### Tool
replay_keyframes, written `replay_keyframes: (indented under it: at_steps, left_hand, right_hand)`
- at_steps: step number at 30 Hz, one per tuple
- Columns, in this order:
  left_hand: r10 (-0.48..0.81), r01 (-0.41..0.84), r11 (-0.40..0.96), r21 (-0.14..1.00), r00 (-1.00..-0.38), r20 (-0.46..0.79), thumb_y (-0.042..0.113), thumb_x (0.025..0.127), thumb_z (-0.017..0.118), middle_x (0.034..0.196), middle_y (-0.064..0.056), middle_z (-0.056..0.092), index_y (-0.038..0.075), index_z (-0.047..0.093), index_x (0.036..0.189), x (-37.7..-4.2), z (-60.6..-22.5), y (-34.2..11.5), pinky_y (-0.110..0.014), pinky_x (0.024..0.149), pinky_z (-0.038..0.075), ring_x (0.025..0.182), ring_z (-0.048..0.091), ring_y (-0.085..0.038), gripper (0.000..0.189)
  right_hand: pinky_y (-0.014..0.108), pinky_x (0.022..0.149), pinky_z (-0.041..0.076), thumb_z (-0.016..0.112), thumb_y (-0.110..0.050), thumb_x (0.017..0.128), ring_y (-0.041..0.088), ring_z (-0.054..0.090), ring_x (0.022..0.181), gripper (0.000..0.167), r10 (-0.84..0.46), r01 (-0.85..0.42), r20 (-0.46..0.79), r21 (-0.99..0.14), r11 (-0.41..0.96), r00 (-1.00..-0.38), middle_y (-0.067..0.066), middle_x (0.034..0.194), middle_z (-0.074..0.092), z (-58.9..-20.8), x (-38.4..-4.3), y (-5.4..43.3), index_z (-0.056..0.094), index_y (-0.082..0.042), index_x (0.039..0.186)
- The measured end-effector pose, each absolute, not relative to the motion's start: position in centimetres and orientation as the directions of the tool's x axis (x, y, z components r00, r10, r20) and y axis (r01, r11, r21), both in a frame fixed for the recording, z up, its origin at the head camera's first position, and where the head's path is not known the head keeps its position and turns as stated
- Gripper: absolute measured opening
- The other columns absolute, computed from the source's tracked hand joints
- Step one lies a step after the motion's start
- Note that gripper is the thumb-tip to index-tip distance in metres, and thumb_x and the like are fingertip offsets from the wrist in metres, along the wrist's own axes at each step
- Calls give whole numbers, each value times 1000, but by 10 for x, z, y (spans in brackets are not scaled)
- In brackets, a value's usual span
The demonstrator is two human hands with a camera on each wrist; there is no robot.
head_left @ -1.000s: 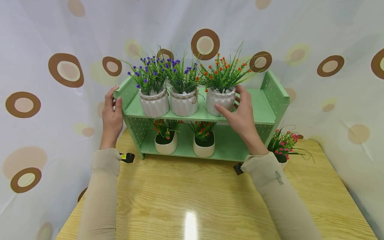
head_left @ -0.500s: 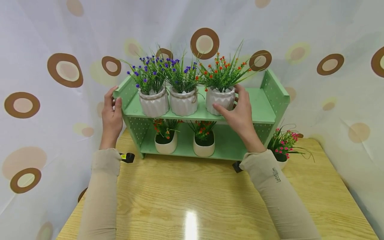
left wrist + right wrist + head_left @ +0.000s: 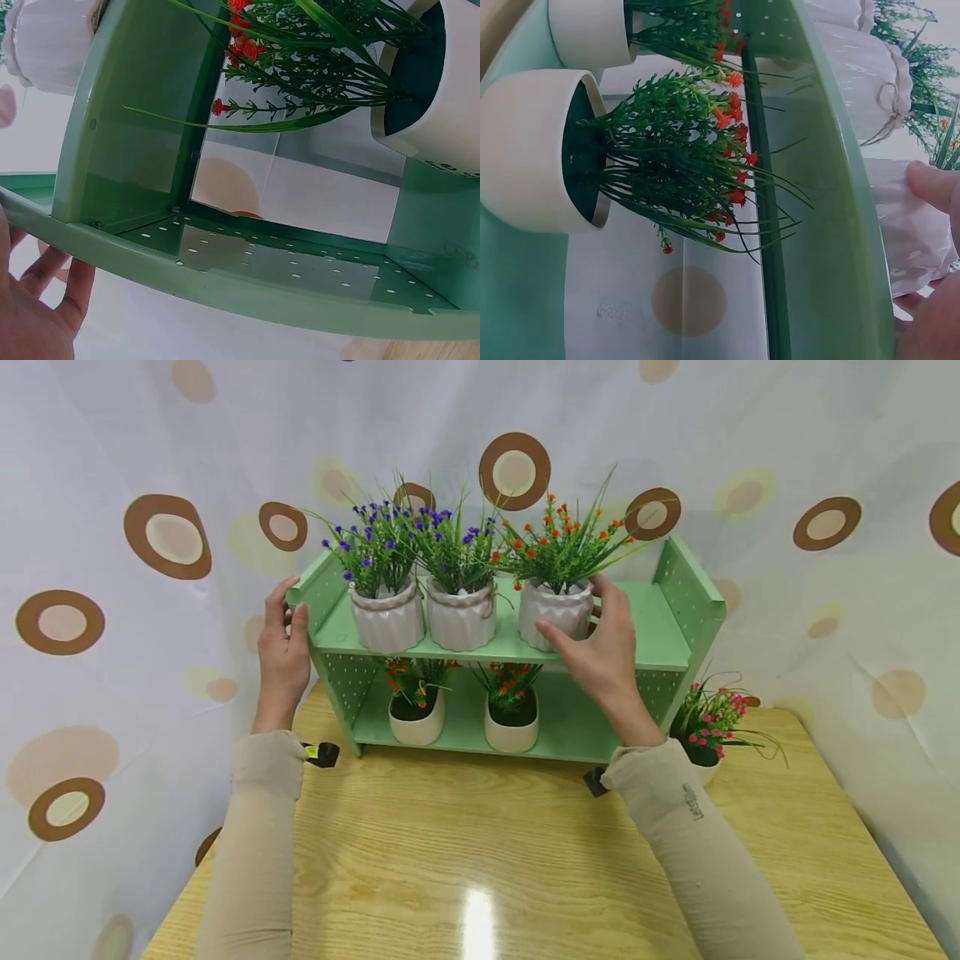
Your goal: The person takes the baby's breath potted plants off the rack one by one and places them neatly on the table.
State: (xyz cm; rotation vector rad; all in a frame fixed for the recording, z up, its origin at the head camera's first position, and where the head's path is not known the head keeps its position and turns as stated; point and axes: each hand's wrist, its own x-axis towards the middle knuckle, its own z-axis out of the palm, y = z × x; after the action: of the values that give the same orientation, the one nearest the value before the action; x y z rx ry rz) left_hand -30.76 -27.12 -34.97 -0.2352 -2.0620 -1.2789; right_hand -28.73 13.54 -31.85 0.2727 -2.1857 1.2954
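Note:
A green two-tier shelf stands on the wooden table. My left hand grips its left side panel near the top front corner, fingers on the outside; the left wrist view shows those fingers bent against the panel. On the upper tier, my right hand holds a white ribbed flowerpot with orange flowers, thumb in front and fingers round its right side. Left of it stand two similar pots with purple flowers, the middle pot and the left pot. The held pot's base appears to rest on the tier.
On the lower tier sit two cream pots with red-orange flowers, a left one and a right one. A pink-flowered plant stands on the table right of the shelf. Black pieces lie by the shelf's front, one left, one right.
Both hands keep their places on the shelf and the orange-flowered pot. The whole head view shifts very slightly; otherwise nothing visibly moves.

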Motion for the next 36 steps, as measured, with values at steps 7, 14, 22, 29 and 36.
replay_keyframes:
  at_steps: [7,14,22,29,36]
  left_hand:
    - [-204,470,519,714,-743,637,35,112,42,134,-17,59,35,40,156,-309,-348,-269,-23,79,42,102,50,-14,44]
    - [-201,481,521,705,-734,649,35,113,42,125,-21,58,32,40,156,-309,-351,-270,-26,78,38,95,46,-15,44]
    - [-214,474,522,709,-732,647,35,112,41,125,-21,58,31,40,156,-308,-354,-270,-27,79,37,95,46,-15,44]
    - [-215,472,521,711,-734,644,35,112,41,136,-20,59,32,40,156,-308,-351,-269,-24,82,39,103,50,-15,44]
    - [-214,468,525,711,-736,642,34,112,42,137,-20,58,32,40,156,-307,-351,-270,-23,82,41,106,52,-17,44]
  right_hand:
    - [49,100,54,89,-20,84,38,57,125,85,121,-483,594,-742,466,-796,21,145,48,-319,-281,142,43,-3,153]
    - [44,99,56,87,-18,85,30,61,121,80,156,-469,540,-816,338,-827,16,142,51,-320,-269,150,42,-1,150]
    - [21,86,57,85,-20,87,25,62,123,77,167,-417,461,-877,239,-872,9,145,49,-324,-246,161,42,-10,150]
    - [17,82,57,83,-22,90,15,66,113,72,164,-390,438,-884,258,-884,5,136,52,-324,-221,175,43,-11,147]
    - [15,81,56,84,-13,88,5,65,109,73,189,-371,435,-881,295,-881,-4,130,53,-331,-194,192,43,-15,149]
